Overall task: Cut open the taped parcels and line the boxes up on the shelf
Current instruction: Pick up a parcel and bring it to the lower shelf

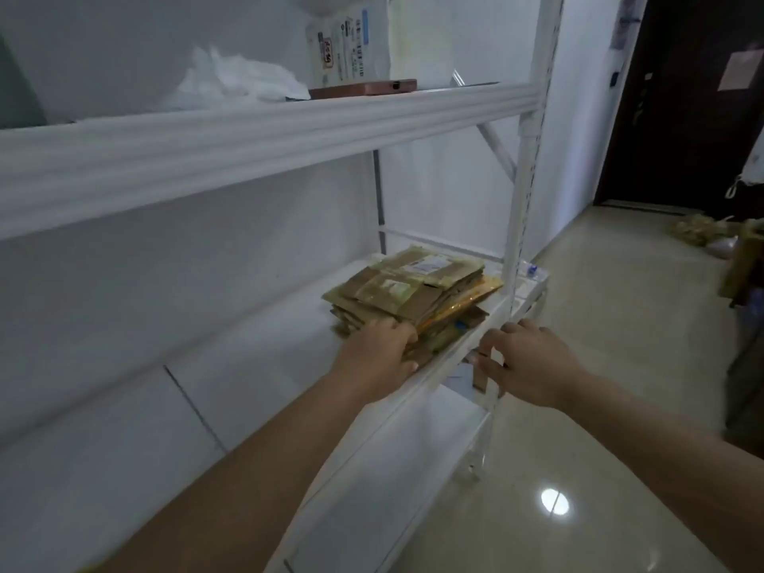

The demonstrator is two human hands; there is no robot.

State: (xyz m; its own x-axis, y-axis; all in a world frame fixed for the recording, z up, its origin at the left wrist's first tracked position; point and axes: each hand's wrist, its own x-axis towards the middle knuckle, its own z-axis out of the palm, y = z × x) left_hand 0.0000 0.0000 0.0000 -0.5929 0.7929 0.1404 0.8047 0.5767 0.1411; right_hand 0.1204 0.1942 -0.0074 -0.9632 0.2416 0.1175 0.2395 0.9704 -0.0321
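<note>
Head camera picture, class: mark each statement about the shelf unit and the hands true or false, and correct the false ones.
1. The stack of flattened cardboard boxes lies on the middle shelf. True.
2. The left hand touches the stack's near end. True.
3. The right hand holds a knife. False: it holds nothing and hovers at the shelf's front rail.
4. The top shelf is bare. False: crumpled white plastic and a flat reddish-brown box lie there.

Walls: plain white wall [578,117], centre and upper right of frame
Floor: glossy pale tiled floor [599,407], lower right; round light reflection [555,502] on it
Door: dark door [682,97], upper right; paper notice [740,70] on it
</note>
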